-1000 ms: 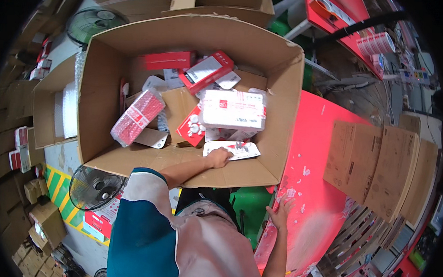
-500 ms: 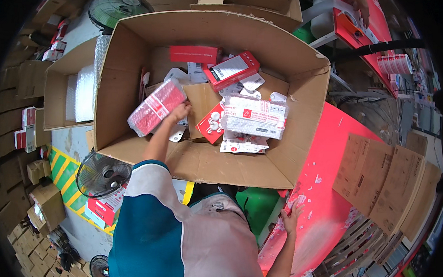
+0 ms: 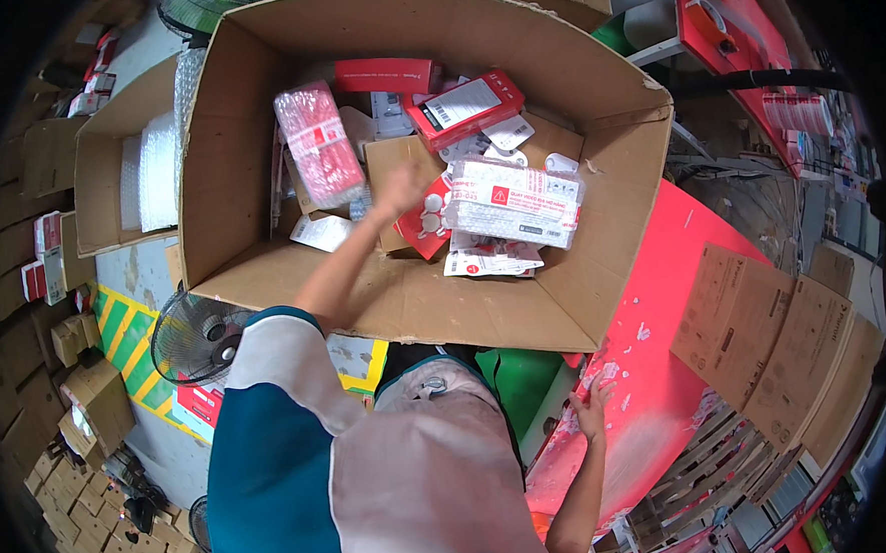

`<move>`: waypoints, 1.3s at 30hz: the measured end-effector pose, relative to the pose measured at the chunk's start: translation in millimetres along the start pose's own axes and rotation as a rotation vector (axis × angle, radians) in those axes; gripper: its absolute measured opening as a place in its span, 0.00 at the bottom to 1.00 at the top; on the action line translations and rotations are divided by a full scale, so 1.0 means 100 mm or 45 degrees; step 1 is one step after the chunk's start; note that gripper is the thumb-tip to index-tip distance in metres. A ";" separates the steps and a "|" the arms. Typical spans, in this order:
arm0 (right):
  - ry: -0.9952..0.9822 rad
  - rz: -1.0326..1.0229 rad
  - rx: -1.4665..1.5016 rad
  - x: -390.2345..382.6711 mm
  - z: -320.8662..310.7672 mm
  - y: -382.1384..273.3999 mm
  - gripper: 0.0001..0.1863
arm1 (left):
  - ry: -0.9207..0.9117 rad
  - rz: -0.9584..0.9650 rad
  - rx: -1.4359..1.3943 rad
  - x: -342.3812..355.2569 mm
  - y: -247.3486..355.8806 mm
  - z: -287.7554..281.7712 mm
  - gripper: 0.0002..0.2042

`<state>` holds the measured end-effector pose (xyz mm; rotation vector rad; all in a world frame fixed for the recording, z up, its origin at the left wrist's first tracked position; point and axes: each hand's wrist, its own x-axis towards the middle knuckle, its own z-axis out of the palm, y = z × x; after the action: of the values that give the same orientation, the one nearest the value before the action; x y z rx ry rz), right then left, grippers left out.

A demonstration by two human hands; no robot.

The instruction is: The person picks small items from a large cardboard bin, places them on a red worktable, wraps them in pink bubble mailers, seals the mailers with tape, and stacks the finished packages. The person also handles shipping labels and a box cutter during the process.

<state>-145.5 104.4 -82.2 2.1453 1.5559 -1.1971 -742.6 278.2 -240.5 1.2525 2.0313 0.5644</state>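
A big open cardboard box [image 3: 395, 309] stands in front of me, holding several packed goods. My left hand [image 3: 398, 191] reaches deep into it and hovers, blurred, over a small brown carton [image 3: 389, 157] and a red blister pack [image 3: 428, 225]. A red bubble-wrapped package [image 3: 318, 148] leans just left of the hand. A white bubble-wrapped package [image 3: 514, 201] lies to its right, and a red box with a white label [image 3: 464, 105] lies behind. My right hand [image 3: 590, 409] rests with spread fingers on the edge of a red surface [image 3: 664, 285].
A smaller open box with bubble wrap [image 3: 147, 172] stands at the left. A fan [image 3: 198, 339] lies on the floor below it, near yellow-green floor stripes. Flattened cartons [image 3: 767, 340] lie at the right. Several small cartons [image 3: 89, 395] are piled at the far left.
My left hand moved from the box's near edge to the red bubble-wrapped package, then right toward the middle. The package now leans further back and left. The view has come closer.
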 end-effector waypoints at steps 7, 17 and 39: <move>-0.018 0.035 -0.006 0.01 -0.02 0.01 0.55 | 0.126 -0.051 -0.146 0.01 0.92 0.86 0.55; 0.143 -0.032 0.195 -0.04 0.06 0.00 0.50 | -0.124 0.096 -0.067 0.05 0.23 0.07 0.39; 0.081 -0.029 0.229 -0.09 0.02 -0.07 0.51 | 0.415 -0.698 0.291 0.72 0.58 1.16 0.41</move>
<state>-153.9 99.8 -74.8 2.3039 1.5565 -1.3354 -644.7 369.9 -303.1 0.6915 2.6377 0.2880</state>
